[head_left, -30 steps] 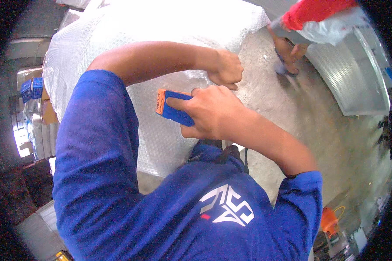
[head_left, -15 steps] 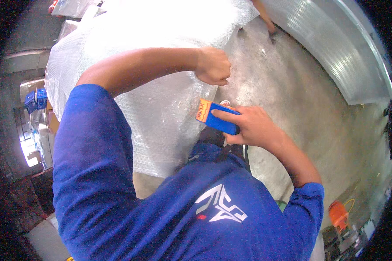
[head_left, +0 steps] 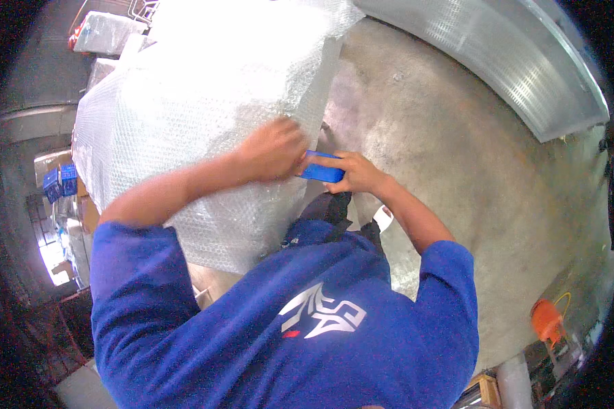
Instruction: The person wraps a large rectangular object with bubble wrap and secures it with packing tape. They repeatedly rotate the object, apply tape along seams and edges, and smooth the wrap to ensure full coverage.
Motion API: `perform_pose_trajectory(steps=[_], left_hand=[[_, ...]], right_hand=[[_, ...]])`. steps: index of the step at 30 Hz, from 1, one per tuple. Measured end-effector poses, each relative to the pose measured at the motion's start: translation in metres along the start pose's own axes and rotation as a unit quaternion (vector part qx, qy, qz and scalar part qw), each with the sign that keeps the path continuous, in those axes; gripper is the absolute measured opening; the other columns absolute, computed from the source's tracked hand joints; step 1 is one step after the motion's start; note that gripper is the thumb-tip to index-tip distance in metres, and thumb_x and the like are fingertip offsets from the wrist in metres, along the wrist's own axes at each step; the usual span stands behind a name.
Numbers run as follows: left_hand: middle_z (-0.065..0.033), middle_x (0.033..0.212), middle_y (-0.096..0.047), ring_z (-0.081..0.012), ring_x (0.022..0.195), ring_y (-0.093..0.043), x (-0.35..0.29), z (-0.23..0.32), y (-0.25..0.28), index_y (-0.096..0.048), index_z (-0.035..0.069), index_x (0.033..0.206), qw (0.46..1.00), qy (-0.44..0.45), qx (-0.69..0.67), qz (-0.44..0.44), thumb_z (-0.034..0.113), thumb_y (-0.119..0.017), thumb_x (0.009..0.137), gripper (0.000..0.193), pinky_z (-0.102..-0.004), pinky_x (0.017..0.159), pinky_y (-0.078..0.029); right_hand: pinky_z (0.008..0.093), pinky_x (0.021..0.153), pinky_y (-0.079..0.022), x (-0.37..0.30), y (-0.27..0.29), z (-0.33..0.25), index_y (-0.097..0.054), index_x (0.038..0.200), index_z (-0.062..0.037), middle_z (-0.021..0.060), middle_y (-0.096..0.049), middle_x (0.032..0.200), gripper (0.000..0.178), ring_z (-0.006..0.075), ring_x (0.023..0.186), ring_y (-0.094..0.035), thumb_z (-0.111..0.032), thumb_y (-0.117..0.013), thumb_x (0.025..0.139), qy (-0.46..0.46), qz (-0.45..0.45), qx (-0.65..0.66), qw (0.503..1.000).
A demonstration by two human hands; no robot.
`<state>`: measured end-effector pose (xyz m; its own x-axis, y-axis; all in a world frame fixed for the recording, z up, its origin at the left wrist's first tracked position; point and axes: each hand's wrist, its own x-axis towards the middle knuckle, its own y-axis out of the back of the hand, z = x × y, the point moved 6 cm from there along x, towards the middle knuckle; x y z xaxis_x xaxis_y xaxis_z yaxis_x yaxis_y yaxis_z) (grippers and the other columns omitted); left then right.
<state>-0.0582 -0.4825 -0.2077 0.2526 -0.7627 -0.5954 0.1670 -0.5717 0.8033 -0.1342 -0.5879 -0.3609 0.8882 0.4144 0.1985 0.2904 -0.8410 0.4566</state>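
Observation:
My right hand [head_left: 355,172] grips a flat blue rectangular box [head_left: 323,168], its fingers along the top and its thumb underneath. Close against the box's left end is my left hand [head_left: 276,148], fingers curled closed and slightly smeared by motion. Whatever the left fingers pinch, if anything, is hidden, and they cover the box's orange end. Both hands are over the near right edge of a large clear bubble wrap sheet [head_left: 205,129], which spreads away to the far left.
A long silvery ribbed panel [head_left: 484,54] curves across the far right. Concrete floor [head_left: 450,184] lies to my right, with an orange object [head_left: 548,320] at the lower right. Blue crates [head_left: 60,183] stand at the left. One white shoe [head_left: 383,218] shows below my right forearm.
My left hand has come down and left to the box's end. My right hand has shifted left and up with the box. A person's limb at the far edge has left the view.

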Motion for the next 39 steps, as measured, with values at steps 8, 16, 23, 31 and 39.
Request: perform_pose_trajectory(steps=[8, 16, 23, 31, 39], left_hand=[[-0.0286, 0.165, -0.020, -0.0390, 0.157, -0.012, -0.036, 0.032, -0.062, -0.033, -0.015, 0.150, 0.961, 0.079, 0.252, -0.084, 0.044, -0.054, 0.094, 0.084, -0.0495, 0.129, 0.001], [-0.0298, 0.165, -0.020, -0.0421, 0.157, -0.010, -0.017, 0.058, -0.066, -0.037, -0.013, 0.150, 0.926, 0.120, 0.313, -0.175, 0.047, -0.039, 0.101, 0.078, -0.0521, 0.127, 0.003], [-0.0296, 0.167, -0.016, -0.0418, 0.157, -0.006, -0.023, 0.059, -0.090, -0.025, -0.011, 0.156, 0.943, 0.153, 0.289, -0.061, 0.051, -0.042, 0.098, 0.087, -0.0507, 0.128, 0.002], [-0.0302, 0.163, -0.027, -0.0411, 0.156, -0.016, -0.007, 0.079, -0.115, -0.040, -0.006, 0.152, 0.952, 0.128, 0.227, -0.160, 0.055, -0.043, 0.100, 0.081, -0.0517, 0.128, 0.000], [-0.0245, 0.150, -0.048, -0.0360, 0.140, -0.045, -0.001, 0.088, -0.108, -0.052, -0.003, 0.143, 0.794, 0.231, -0.533, 0.179, 0.053, -0.049, 0.103, 0.069, -0.0474, 0.118, -0.034]], right_hand=[[0.0465, 0.074, -0.056, -0.034, -0.016, 0.041, -0.056, 0.146, -0.0351, 0.0170, -0.067, 0.094, 0.077, 0.0372, 0.081, -0.069, -0.031, -0.079, 0.073, -0.048, -0.054, -0.047, 0.996], [0.0461, 0.080, -0.059, -0.017, -0.023, 0.022, -0.067, 0.131, -0.0302, 0.0163, -0.074, 0.102, 0.063, 0.0373, 0.091, -0.073, -0.035, -0.083, 0.070, -0.083, -0.211, -0.291, 0.930], [0.0470, 0.083, -0.058, -0.094, 0.005, 0.057, -0.071, 0.122, -0.0152, 0.0151, -0.075, 0.111, 0.055, 0.0368, 0.099, -0.072, -0.040, -0.084, 0.074, -0.218, -0.132, -0.157, 0.954], [0.0376, 0.064, -0.052, -0.227, -0.050, 0.102, -0.073, 0.090, 0.0084, 0.0148, -0.072, 0.081, 0.069, 0.0198, 0.070, -0.067, -0.060, -0.080, 0.081, -0.550, 0.197, 0.213, 0.783], [0.0318, 0.066, -0.054, -0.198, -0.006, 0.032, -0.070, 0.109, 0.0056, 0.0069, -0.071, 0.085, 0.047, 0.0140, 0.071, -0.065, -0.037, -0.076, 0.092, -0.395, 0.180, 0.361, 0.826]])
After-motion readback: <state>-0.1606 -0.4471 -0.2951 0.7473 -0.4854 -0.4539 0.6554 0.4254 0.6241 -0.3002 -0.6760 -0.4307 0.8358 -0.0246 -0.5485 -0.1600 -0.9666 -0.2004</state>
